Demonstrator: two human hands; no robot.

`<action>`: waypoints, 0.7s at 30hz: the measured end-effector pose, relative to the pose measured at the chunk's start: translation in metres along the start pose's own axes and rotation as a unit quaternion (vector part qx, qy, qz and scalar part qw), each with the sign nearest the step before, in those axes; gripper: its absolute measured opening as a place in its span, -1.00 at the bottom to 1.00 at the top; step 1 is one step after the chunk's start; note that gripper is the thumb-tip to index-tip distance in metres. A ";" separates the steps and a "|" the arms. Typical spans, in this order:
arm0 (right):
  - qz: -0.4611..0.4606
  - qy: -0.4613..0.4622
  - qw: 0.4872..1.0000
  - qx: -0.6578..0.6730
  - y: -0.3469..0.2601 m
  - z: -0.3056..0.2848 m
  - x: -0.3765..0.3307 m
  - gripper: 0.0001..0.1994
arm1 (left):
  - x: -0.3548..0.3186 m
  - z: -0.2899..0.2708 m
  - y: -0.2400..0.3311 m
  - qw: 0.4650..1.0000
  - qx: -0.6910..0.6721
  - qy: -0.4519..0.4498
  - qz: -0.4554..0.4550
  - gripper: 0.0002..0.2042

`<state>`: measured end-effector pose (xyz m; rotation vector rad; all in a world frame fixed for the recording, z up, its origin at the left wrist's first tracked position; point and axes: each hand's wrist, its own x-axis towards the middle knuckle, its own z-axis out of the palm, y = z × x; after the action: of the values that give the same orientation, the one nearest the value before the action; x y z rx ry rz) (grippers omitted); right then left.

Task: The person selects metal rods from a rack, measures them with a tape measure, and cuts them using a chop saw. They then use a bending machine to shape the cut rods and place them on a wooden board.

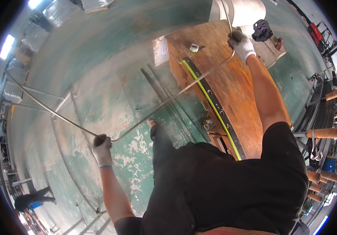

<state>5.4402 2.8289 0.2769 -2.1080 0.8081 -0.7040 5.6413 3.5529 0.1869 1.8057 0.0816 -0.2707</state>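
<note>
A long thin metal rod [175,96], bent at two corners, stretches between my hands. My left hand [102,150], in a white glove with dark fingers, is closed round it at the left corner, above the floor. Near the right corner my right hand [242,44], gloved the same way, grips the rod over the far end of a wooden table [231,88]. From the left corner one arm of the rod runs far off to the left; another rises past my right hand. Both arms are spread wide.
On the table lie a dark strip with a yellow-green edge [215,106] and a tape measure [194,47]. Dark cloth [262,30] and a white roll [246,11] are beyond. Straight bars [168,103] lie on the green floor [133,94]. Racks with cardboard tubes [325,133] stand right; a person [33,199] bends far left.
</note>
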 end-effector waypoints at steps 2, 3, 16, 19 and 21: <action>0.002 -0.002 0.999 -0.038 -0.004 0.024 0.047 -0.72 | 0.066 0.015 0.017 1.000 0.010 -0.025 0.012 -0.83; 0.002 0.016 1.000 -0.024 -0.014 0.034 0.067 -0.71 | 0.095 0.028 0.033 0.999 0.018 -0.024 0.018 -0.84; 0.053 0.081 0.980 -0.172 0.063 0.106 0.345 -0.71 | 0.395 0.206 0.121 0.990 0.071 -0.119 -0.011 -0.83; 0.067 0.076 0.970 -0.221 0.102 0.127 0.417 -0.69 | 0.443 0.260 0.132 0.987 0.058 -0.145 -0.043 -0.82; 0.077 0.065 0.973 -0.209 0.134 0.142 0.452 -0.67 | 0.462 0.300 0.141 0.986 0.073 -0.135 -0.070 -0.82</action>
<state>5.7896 2.4941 0.1873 -2.3501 1.2695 -0.6349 6.0748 3.1878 0.1477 1.8948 -0.0038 -0.6343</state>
